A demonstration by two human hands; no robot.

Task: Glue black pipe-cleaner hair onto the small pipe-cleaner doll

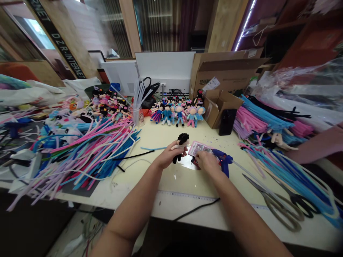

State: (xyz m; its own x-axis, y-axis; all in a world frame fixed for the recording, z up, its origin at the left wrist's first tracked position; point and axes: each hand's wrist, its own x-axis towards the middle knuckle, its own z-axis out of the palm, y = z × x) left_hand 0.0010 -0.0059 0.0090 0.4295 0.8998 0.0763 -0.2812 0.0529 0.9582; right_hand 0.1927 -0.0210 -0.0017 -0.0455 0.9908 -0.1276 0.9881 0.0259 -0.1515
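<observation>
My left hand (170,154) is closed around a small pipe-cleaner doll (183,138) with fuzzy black hair, a pale face and black lower parts, held upright just above the table. My right hand (207,161) is a short way to its right, fingers bent together over the edge of a pink-bordered printed card (199,147). Something dark red shows beneath those fingertips, too small to make out. A blue glue gun (223,159) lies against the far side of this hand, a glue stick poking from its back. Part of the gun is hidden by the hand.
Pipe cleaners (107,153) are heaped at left, with more bundles (252,119) at right. Finished dolls (179,116) stand at the back beside an open cardboard box (218,107) and a black phone (227,122). Large scissors (276,203) lie right; a ruler (184,195) runs along the front.
</observation>
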